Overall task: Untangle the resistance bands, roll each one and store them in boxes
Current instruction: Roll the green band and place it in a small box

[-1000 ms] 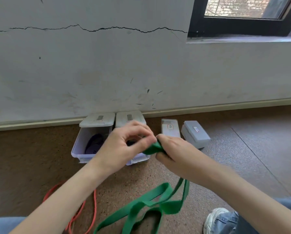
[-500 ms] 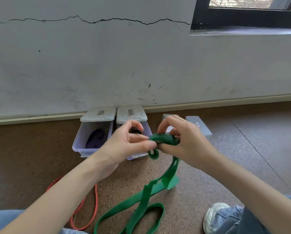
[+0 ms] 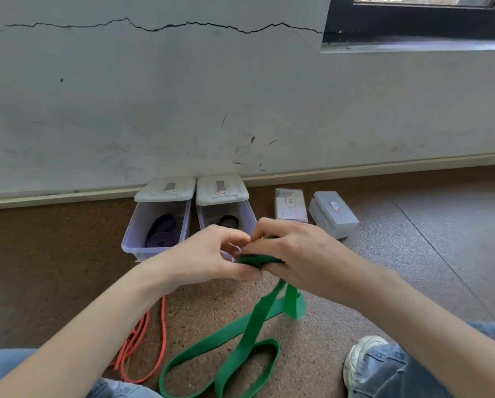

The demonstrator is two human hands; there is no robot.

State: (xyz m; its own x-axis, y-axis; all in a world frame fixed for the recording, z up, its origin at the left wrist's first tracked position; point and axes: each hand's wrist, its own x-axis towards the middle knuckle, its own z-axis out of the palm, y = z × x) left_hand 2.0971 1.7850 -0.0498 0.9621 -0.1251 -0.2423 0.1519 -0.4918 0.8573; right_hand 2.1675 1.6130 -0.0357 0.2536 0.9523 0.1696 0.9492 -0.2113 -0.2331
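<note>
A green resistance band [image 3: 240, 337] trails in loops across the floor and rises to a small rolled end between my hands. My left hand [image 3: 209, 254] pinches that roll from the left with thumb and fingers. My right hand [image 3: 295, 254] curls round it from the right. A thin orange band [image 3: 157, 337] lies on the floor under my left forearm. Two open clear boxes stand by the wall: the left box [image 3: 137, 225] holds a purple band [image 3: 161, 232], the right box [image 3: 250, 216] a dark rolled band [image 3: 229, 221].
Two closed small grey boxes [image 3: 290, 205] [image 3: 334, 212] sit right of the open ones, by the baseboard. The wall stands close behind. My jeans-clad knees and a white shoe [image 3: 364, 357] frame the bottom edge. Brown speckled floor stretches to the right.
The roll in my hands has grown thicker and more of the green band has been drawn up off the floor. Both hands have closed in tighter around it.
</note>
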